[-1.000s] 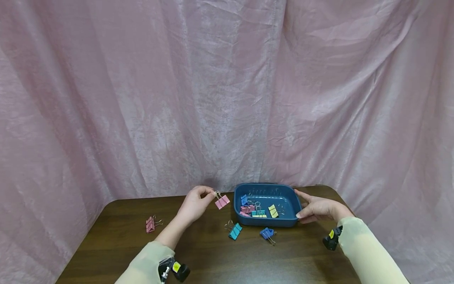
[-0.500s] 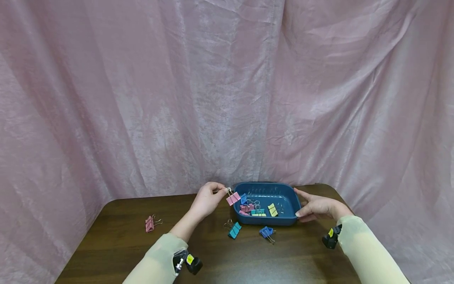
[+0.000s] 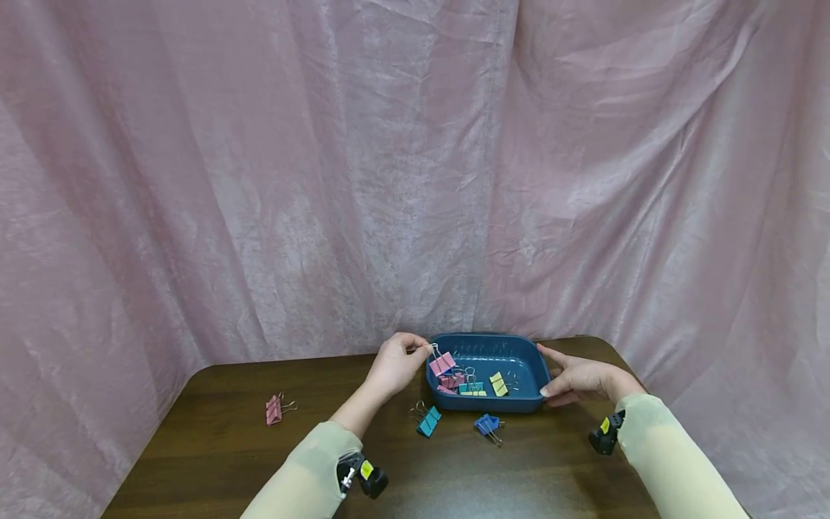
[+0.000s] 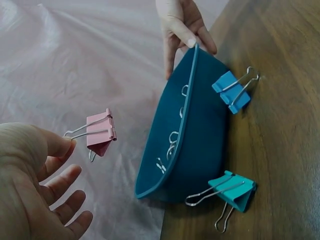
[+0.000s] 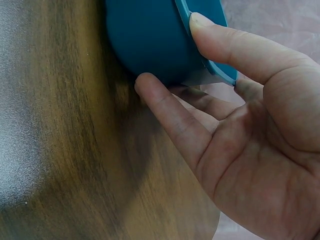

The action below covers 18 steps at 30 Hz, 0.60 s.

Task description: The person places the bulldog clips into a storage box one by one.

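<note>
My left hand (image 3: 397,364) pinches a pink binder clip (image 3: 443,362) by its wire handle, between thumb and forefinger. That clip hangs over the left end of a blue plastic bin (image 3: 519,405). The left wrist view shows the same pink binder clip (image 4: 99,131) held at the fingertips, the other fingers spread. At the bin's right end, my right hand (image 3: 580,378) holds the corner. Its thumb (image 5: 225,42) lies on the rim and other fingers are against the outside. Inside the bin are several clips, among them a yellow binder clip (image 3: 498,384) and a darker pink binder clip (image 3: 452,380).
On the brown wooden table (image 3: 214,447), a teal binder clip (image 3: 429,422) and a blue binder clip (image 3: 486,424) lie in front of the bin. Another pink binder clip (image 3: 274,410) lies far left. A pink curtain (image 3: 389,180) hangs behind the table.
My left hand has moved right with the pink binder clip, from beside the bin to over its left end. The right hand has stayed at the bin's right corner.
</note>
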Available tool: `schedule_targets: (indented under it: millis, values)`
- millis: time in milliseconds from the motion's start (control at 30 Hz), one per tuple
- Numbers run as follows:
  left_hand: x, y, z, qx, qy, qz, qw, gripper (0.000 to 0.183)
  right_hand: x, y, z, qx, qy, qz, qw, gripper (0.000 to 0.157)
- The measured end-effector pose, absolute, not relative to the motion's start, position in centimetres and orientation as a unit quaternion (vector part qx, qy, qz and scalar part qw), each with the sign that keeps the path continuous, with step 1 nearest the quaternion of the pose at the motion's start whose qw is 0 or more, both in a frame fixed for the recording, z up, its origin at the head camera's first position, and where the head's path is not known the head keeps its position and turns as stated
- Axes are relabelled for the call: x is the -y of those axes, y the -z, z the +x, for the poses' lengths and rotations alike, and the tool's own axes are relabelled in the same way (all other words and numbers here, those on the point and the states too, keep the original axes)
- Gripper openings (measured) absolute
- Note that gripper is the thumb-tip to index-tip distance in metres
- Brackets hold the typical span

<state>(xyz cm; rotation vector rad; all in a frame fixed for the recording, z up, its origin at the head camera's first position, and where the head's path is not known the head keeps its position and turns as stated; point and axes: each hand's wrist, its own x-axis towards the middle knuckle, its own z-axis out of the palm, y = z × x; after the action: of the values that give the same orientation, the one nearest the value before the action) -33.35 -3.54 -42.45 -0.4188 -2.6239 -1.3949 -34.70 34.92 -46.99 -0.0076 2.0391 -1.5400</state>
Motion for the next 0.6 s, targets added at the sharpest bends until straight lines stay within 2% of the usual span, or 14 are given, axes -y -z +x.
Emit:
schedule_targets:
  millis: [600]
  values:
    - [1.2,42.9,-33.5,0.874,0.461,-0.134,0.077,0.015,-35.0,47.1,-34.7,-0.763,0.576,-0.013,0.293,0.118]
